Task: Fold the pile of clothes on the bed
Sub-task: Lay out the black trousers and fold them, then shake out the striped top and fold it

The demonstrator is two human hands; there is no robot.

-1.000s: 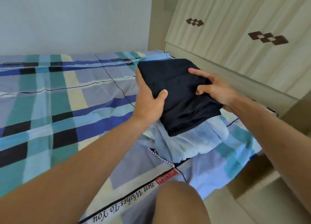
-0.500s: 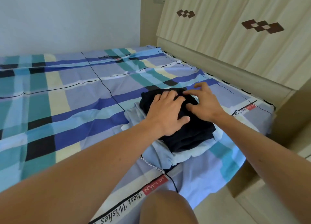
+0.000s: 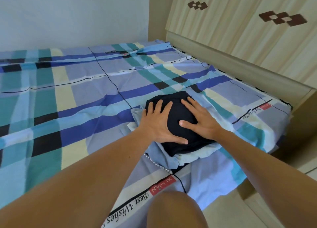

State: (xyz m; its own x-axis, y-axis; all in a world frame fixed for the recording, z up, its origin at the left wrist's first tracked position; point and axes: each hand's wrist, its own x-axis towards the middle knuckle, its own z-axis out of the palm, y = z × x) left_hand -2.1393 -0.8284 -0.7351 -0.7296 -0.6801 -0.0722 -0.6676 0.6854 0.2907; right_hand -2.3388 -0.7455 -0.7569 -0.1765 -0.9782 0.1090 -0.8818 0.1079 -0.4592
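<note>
A folded dark navy garment (image 3: 178,123) lies on top of a folded light blue garment (image 3: 192,156) with a beaded trim, near the right front corner of the bed. My left hand (image 3: 158,124) presses flat on the navy garment's left side, fingers straight and spread. My right hand (image 3: 197,121) presses flat on its right side, thumb pointing inward. Both hands hold nothing.
The bed (image 3: 68,99) is covered by a blue, teal and cream plaid sheet. A cream wardrobe (image 3: 240,30) with brown diamond marks runs along the bed's right side. A white wall stands behind. My knee (image 3: 175,210) shows at the bottom edge.
The navy garment was held up in both hands, then came down onto the light blue garment. My hands have since spread flat and apart over it.
</note>
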